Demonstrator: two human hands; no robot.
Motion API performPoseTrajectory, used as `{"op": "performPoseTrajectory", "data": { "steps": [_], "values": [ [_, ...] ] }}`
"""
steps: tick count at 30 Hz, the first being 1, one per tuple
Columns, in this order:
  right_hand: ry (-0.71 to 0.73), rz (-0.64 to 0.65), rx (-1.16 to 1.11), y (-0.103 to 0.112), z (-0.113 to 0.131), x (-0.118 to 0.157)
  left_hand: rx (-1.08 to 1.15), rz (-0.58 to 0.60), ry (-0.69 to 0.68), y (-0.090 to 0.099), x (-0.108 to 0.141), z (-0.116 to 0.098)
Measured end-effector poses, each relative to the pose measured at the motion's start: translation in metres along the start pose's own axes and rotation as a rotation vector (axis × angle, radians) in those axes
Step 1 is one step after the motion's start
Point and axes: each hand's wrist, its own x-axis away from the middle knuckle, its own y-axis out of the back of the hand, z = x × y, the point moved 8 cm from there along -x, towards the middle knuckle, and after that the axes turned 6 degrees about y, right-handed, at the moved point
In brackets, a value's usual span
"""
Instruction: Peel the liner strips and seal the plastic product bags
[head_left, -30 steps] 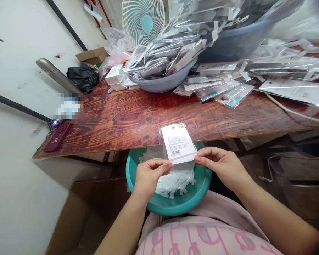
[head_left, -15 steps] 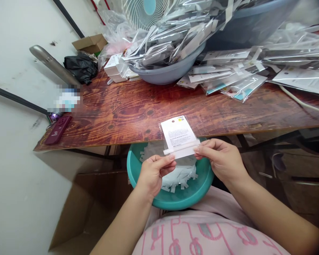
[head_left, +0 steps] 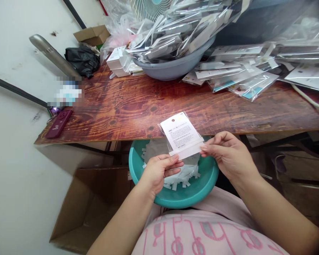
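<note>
A clear plastic packet with a white printed card (head_left: 181,131) inside is held between both hands, over the far rim of a teal basin (head_left: 184,202). My left hand (head_left: 159,173) pinches its lower left corner, thumb on top. At the lower right corner, my right hand (head_left: 225,152) pinches the edge between thumb and fingers. A pale strip (head_left: 187,148) runs across the packet's lower end, between the two hands. Inside the basin, below the packet, lie many white strips (head_left: 175,180) and translucent plastic pieces.
On the wooden table (head_left: 117,106) stands a grey-blue basin (head_left: 170,71) heaped with packets. More packaged cards (head_left: 241,74) lie to its right. A dark red phone-like object (head_left: 59,124) rests at the left corner. A cardboard box (head_left: 95,205) stands below, on the left.
The pale strip at the packet's lower end now lies flat against it, where it was a raised band before. Both hands have shifted slightly right with the packet, and the view has moved a little.
</note>
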Motion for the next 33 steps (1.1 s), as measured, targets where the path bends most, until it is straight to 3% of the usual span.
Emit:
{"op": "performPoseTrajectory", "data": {
  "steps": [4, 6, 9, 12, 14, 17, 21, 25, 28, 33],
  "values": [
    [0.082, 0.009, 0.139, 0.002, 0.002, -0.003, -0.039, -0.042, -0.111, -0.001, 0.001, -0.007],
    [0.183, 0.030, 0.385, 0.001, 0.010, -0.003, -0.034, -0.074, -0.161, 0.001, 0.002, -0.010],
    [0.555, 0.089, 0.922, -0.020, 0.041, 0.008, -0.022, -0.123, -0.217, 0.003, 0.003, -0.012],
    [1.006, 0.349, 1.225, -0.070, 0.059, 0.032, -0.040, -0.128, -0.323, 0.002, 0.006, -0.017],
    [1.118, 0.578, 1.317, -0.098, 0.054, 0.042, -0.104, -0.147, -0.448, 0.001, 0.012, -0.023],
    [1.124, 0.800, 1.340, -0.121, 0.043, 0.043, -0.293, -0.252, -0.656, 0.002, 0.026, -0.034],
    [1.069, 0.998, 1.137, -0.127, 0.040, 0.044, -0.609, -0.435, -0.893, 0.001, 0.051, -0.048],
    [0.897, 1.050, 0.958, -0.123, 0.042, 0.037, -0.788, -0.498, -1.026, -0.005, 0.066, -0.052],
    [0.787, 1.062, 0.965, -0.125, 0.039, 0.028, -0.862, -0.503, -1.082, -0.010, 0.071, -0.049],
    [0.819, 1.114, 1.051, -0.136, 0.037, 0.026, -0.939, -0.545, -1.130, -0.012, 0.074, -0.047]
  ]
}}
